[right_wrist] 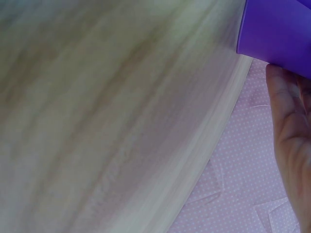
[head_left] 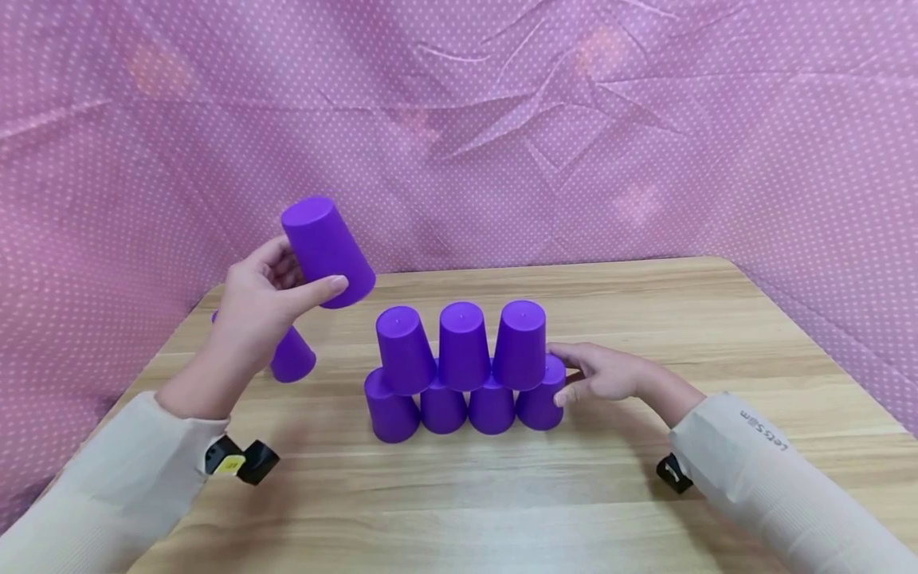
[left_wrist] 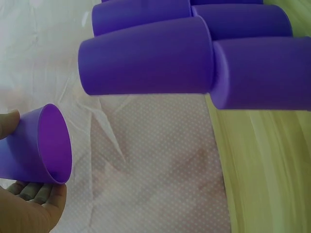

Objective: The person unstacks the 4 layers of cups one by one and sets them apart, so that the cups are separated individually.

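Pale sleeves (head_left: 107, 486) cover both forearms, a black device (head_left: 242, 461) at the left wrist. Raised above the wooden table (head_left: 502, 502), the left hand (head_left: 254, 295) curls thumb and fingers round a purple cup (head_left: 326, 247), tilted, base up. Four lower cups (head_left: 443, 410) stand upside down in a row, with three upper cups (head_left: 464, 347), also upside down, on top. The right hand (head_left: 602, 373), fingers fairly straight, thumb apart, touches the row's right-end cup. Another cup (head_left: 292, 357) is partly hidden behind the left wrist. Dotted pink cloth (head_left: 459, 119) hangs beyond.
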The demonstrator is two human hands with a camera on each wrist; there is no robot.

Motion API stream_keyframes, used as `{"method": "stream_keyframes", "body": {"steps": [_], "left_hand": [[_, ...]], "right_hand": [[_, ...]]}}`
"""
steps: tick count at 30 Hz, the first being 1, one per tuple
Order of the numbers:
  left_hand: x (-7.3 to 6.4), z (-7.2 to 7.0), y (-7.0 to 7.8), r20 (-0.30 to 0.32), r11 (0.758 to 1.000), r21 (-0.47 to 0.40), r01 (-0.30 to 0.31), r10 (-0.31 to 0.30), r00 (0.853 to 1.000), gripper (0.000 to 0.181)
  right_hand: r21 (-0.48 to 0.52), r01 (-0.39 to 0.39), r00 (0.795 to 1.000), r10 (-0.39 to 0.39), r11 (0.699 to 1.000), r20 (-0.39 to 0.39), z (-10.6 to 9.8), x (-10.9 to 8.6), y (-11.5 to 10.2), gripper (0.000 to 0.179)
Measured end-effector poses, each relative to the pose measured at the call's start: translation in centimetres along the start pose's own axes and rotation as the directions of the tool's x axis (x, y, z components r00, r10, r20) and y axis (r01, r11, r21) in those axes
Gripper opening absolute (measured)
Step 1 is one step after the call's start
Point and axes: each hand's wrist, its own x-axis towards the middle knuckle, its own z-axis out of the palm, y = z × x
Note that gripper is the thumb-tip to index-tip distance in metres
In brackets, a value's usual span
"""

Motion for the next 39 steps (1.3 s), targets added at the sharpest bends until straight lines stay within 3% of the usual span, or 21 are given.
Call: {"method": "stream_keyframes", "body": {"steps": [13, 18, 22, 26, 29, 34, 39], "left_hand": [[-0.6, -2.3, -2.3, -0.045, 0.999, 0.032, 0.037, -0.036, 0.998, 0.06], [-0.8, -3.3, -3.8, -0.089, 0.998, -0.027, 0.048, -0.05, 0.995, 0.055], [-1.0, -4.0, -5.0, -0.135, 0.99, -0.133, 0.056, -0.074, 0.988, 0.051], [-0.9, -4.8, -5.9, -0.16, 0.957, -0.286, 0.042, -0.091, 0.983, 0.049], [-0.9, -5.5, -6.4, -0.169, 0.954, -0.298, 0.048, -0.102, 0.98, 0.052], [-1.2, -6.4, -7.3, -0.198, 0.965, -0.241, 0.105, -0.155, 0.968, 0.068], [-1.7, -7.1, -8.5, -0.23, 0.948, -0.283, 0.146, -0.214, 0.949, 0.075]], "right_hand": [[-0.005, -0.01, 1.0, 0.01, 1.0, -0.013, -0.1, -0.1, -0.2, 0.061], [-0.015, -0.006, 1.0, 0.006, 1.0, -0.008, -0.2, -0.1, -0.2, 0.06], [-0.012, -0.008, 1.0, 0.008, 1.0, -0.008, -0.2, -0.1, -0.2, 0.06], [-0.004, -0.016, 1.0, 0.016, 1.0, -0.009, -0.2, -0.1, -0.2, 0.061], [-0.008, -0.024, 1.0, 0.024, 1.0, -0.009, -0.2, 0.0, -0.3, 0.061], [-0.01, -0.032, 0.999, 0.032, 0.999, -0.009, -0.2, 0.0, -0.3, 0.061], [0.003, -0.032, 0.999, 0.032, 0.999, -0.005, -0.1, 0.1, -0.3, 0.061]]}}
